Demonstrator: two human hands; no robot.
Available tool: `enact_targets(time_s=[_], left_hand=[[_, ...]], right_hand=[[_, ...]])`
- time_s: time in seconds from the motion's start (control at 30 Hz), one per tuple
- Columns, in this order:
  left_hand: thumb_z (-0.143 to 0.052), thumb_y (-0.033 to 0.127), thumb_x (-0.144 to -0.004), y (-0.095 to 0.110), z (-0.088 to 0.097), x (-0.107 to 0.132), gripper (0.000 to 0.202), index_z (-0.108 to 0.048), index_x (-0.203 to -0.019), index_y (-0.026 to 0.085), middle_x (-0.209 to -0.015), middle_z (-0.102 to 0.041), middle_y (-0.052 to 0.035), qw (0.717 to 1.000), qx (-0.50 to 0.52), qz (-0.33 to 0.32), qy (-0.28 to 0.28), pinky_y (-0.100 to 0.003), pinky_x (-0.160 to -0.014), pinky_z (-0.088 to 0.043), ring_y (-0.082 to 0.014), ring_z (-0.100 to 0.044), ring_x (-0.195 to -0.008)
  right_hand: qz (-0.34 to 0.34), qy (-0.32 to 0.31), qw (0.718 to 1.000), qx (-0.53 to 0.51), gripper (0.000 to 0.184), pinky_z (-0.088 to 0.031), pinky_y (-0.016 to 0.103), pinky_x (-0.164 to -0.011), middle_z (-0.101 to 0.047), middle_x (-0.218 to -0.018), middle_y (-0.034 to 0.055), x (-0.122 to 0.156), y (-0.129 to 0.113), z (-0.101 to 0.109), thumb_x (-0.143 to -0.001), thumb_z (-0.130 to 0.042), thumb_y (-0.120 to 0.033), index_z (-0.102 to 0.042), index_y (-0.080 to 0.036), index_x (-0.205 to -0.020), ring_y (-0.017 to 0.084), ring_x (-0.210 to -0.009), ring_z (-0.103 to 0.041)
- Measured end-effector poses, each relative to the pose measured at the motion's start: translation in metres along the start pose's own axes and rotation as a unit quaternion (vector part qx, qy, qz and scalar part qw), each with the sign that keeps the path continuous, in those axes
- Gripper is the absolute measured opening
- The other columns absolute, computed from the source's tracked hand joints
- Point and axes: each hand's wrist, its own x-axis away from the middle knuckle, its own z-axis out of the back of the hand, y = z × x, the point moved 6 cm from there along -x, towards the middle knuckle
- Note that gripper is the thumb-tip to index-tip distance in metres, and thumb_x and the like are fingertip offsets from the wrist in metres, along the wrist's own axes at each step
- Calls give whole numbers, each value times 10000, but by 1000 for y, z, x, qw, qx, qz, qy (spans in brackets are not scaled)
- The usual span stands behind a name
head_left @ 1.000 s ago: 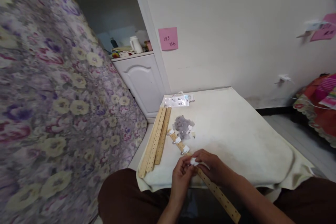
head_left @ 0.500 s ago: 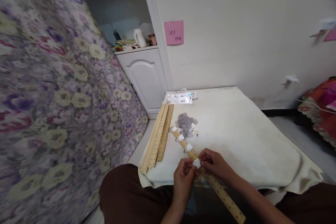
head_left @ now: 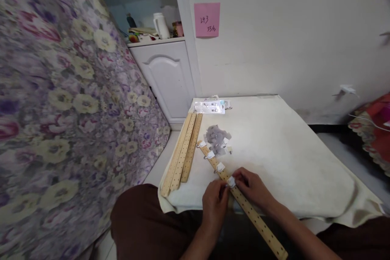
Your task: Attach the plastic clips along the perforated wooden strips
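Note:
A long wooden strip with rows of small holes (head_left: pixel 254 215) slants from the middle of the table out over its front edge. Several small white tags, such as one (head_left: pixel 220 167), sit along its upper part, each with a metal loop at the strip's edge. My right hand (head_left: pixel 252 187) pinches the nearest white tag (head_left: pixel 231 182) by its right side. On the strip's other side, my left hand (head_left: pixel 215 203) has its fingers closed at this tag's metal loop, partly hidden. Past the strip lies a pile of small greyish translucent bags (head_left: pixel 215 137).
More perforated wooden strips (head_left: pixel 183 154) lie side by side along the table's left edge. Clear packs with metal pieces (head_left: pixel 210 107) rest at the back. A cream cloth (head_left: pixel 274 154) covers the table. A floral curtain (head_left: pixel 76 109) hangs at left, beside a white cabinet (head_left: pixel 166 85).
My right hand has drawn slightly away from the left, so the tag between them shows more plainly. The view has tilted a little; the strip lies much as before.

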Motion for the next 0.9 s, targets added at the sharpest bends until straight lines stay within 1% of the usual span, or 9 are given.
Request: enact_targets(time_s=[0.3,0.53,0.8,0.9], left_hand=[[-524,211,-857,1,1,2,65,-586,-841,206,-830,-575,-24,997,-56,-45,-3,-310,-738,-414,-185,-513,-837],[-525,172,-847,2,0,2,79,-585,-870,218,-887,-586,-28,996,-54,-65,-12,-326,-767,-416,-189,-527,-876],[-538,174,-844,2,-1,3,67,-585,-866,217,-877,-602,-27,996,-54,-74,-16,-329,-762,-412,-190,-536,-869],[-542,174,-842,1,-1,3,67,-587,-864,219,-871,-604,-25,996,-54,-75,-13,-329,-763,-411,-189,-540,-865]], right_hand=[[-17,-13,1000,-12,141,-421,252,-626,-609,-712,-12,-1,7,-1,-788,-489,-175,-588,-190,-888,148,-657,-560],[-6,-25,1000,-18,180,-432,253,-652,-614,-737,-9,0,14,-3,-808,-481,-182,-589,-192,-952,150,-689,-570],[-3,-32,999,-26,152,-436,259,-676,-621,-763,-3,0,12,-3,-810,-476,-176,-582,-192,-918,153,-711,-573],[-3,-30,999,-27,139,-426,250,-651,-597,-739,-12,0,10,-3,-793,-496,-170,-578,-194,-903,145,-690,-551]])
